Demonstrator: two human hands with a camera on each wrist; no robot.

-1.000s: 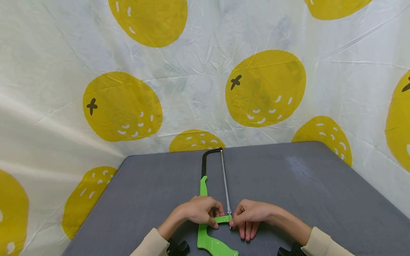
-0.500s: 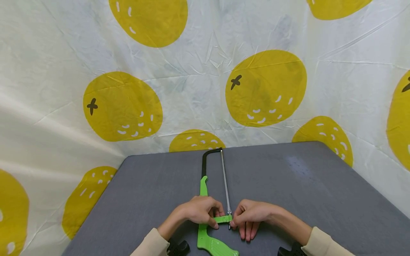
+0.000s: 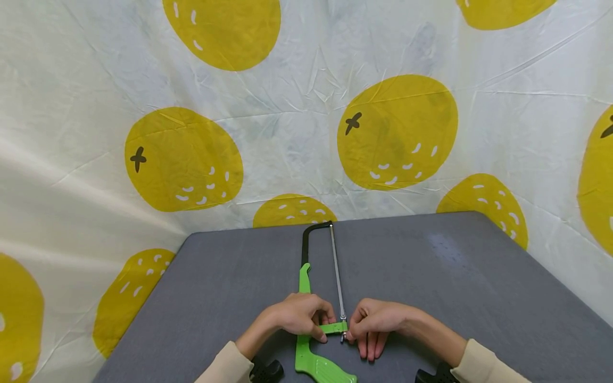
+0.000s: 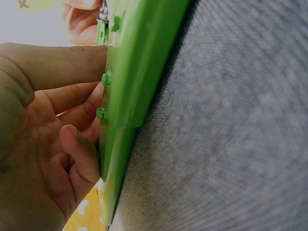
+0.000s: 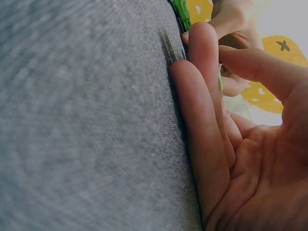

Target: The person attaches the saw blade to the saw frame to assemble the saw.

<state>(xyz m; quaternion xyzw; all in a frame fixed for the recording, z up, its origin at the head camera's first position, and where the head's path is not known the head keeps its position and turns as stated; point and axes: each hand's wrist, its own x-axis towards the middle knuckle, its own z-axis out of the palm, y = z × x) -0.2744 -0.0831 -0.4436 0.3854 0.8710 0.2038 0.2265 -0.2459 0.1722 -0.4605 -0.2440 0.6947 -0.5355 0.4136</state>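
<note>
Hacksaw: I find the hacksaw (image 3: 305,284) lying flat on the grey table (image 3: 412,266), pointing straight away from me, which I judge keeps its near end within reach of both my hands.
Black bow: the black bow (image 3: 305,247) runs up to the table's far edge, holding the far end of the blade.
Saw blade: the saw blade (image 3: 337,271) spans the right side of the frame, fitted at both ends.
Left hand: my left hand (image 3: 301,313) pinches the green crossbar (image 3: 336,328), thumb on the near side and fingers beyond, presumably to stop the frame sliding or twisting.
Right hand: my right hand (image 3: 380,316) has thumb and forefinger closed on the metal tension nut (image 3: 343,336) (its exact form is too small to certify); the lower fingers extend along the table, probably as a prop for a finer pinch.
Grip handle: the green grip handle (image 3: 328,368) lies nearest me, unheld, since both hands work above it.
Backdrop: a fruit-printed sheet (image 3: 292,154) hangs behind the table, apparently as a screen.
</note>
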